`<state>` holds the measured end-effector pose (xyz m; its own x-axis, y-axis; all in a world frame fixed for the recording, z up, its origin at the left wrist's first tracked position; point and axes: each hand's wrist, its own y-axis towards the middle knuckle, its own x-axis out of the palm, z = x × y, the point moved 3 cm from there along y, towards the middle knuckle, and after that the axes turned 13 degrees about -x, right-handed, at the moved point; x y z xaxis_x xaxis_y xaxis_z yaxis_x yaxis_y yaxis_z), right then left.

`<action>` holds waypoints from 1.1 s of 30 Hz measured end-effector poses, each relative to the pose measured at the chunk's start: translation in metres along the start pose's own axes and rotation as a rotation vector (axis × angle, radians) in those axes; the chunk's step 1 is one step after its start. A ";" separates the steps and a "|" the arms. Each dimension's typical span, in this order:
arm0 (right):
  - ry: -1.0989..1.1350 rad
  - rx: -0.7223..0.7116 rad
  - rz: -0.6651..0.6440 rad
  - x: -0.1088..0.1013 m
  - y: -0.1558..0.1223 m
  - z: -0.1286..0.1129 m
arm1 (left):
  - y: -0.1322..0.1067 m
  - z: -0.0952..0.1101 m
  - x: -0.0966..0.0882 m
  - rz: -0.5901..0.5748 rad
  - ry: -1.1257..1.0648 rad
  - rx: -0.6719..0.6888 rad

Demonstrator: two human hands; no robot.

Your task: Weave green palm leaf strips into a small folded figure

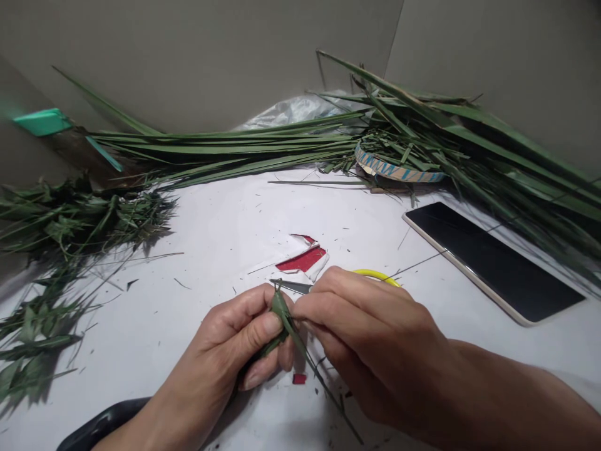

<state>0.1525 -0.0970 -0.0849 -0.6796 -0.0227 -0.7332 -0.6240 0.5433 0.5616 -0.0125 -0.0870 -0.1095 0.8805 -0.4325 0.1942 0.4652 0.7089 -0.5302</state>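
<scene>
Folded leaf (280, 307) up first in the head view, on the near side of the red paper scrap (301, 259)! Gripped in the left hand (244, 338), thumb pressed hard on the fold. Opposite, the right hand (370, 332), fingers bunched closed against the leaf's edge; contents of that pinch hidden, cannot tell. Danger spot: that left thumb. With a slack press, could spring open; with too hard a tug from the right, could split along the grain. Long leaf tail (328, 389) trailing away from the scrap, easily snagged under the right wrist, perhaps pulling the fold crooked. And look, just near of the scrap: a metal blade (295, 286), point just beyond the left forefinger, likely to nick skin on a careless forward push. Right of the scrap, a yellow loop (378, 274), easy to knock.
</scene>
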 end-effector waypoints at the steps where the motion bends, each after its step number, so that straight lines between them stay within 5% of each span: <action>1: 0.013 0.005 0.001 0.001 0.000 0.001 | 0.000 0.000 0.000 -0.006 -0.004 -0.004; 18: 0.206 0.014 0.075 0.005 0.000 0.007 | -0.001 -0.003 0.001 -0.069 -0.089 -0.058; 33: 0.117 -0.043 0.037 -0.004 0.007 -0.002 | 0.000 0.000 0.005 -0.023 -0.112 -0.105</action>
<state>0.1502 -0.0945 -0.0775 -0.7414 -0.1025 -0.6632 -0.6120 0.5088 0.6054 -0.0081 -0.0891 -0.1088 0.8770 -0.3793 0.2948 0.4785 0.6350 -0.6065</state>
